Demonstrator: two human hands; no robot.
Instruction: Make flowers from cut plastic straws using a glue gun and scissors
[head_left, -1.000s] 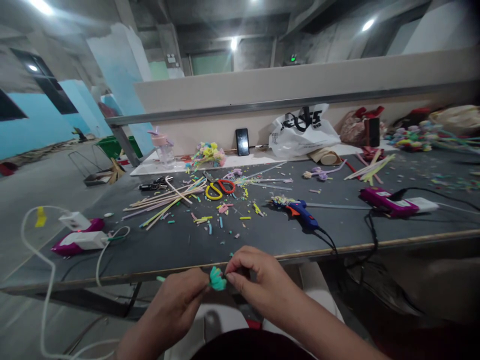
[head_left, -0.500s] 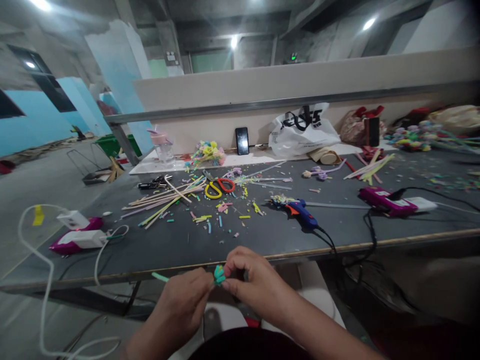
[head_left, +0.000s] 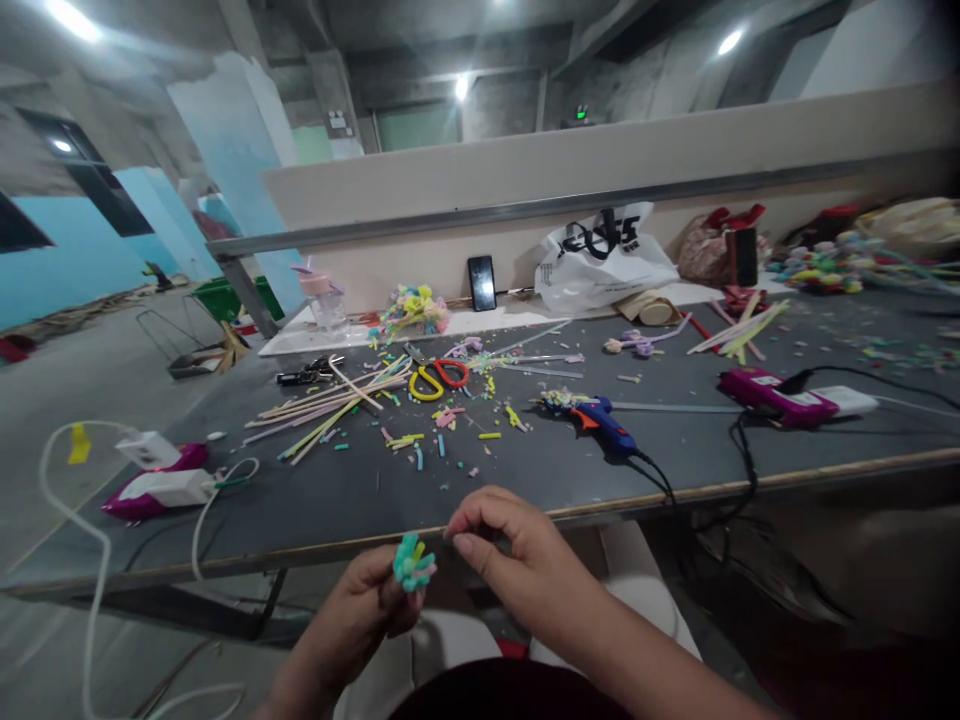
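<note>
My left hand (head_left: 379, 597) grips a small teal flower (head_left: 412, 563) built from short pipe-cleaner pieces, with a yellow-green bit and a pale pink bit in it. The flower head faces up, above the fingers; its stem is hidden in the hand. Just right of the flower, apart from it, is my right hand (head_left: 506, 545), thumb and forefinger drawn together; what is between them, if anything, is too small to make out. Both hands are at the table's front edge. Beyond them, cut pipe-cleaner scraps (head_left: 450, 416) lie scattered.
Scissors (head_left: 427, 381) with yellow and red handles lie among pipe-cleaner stems (head_left: 330, 402). A blue glue gun (head_left: 604, 424) trails a black cable. Purple-and-white power strips (head_left: 795, 400) (head_left: 159, 487) sit at both sides. A phone (head_left: 482, 283) leans at the back beside a white bag (head_left: 606, 265).
My left hand has turned, so the flower head now faces up toward me and its green stem is out of sight. My right hand has come away from the flower.
</note>
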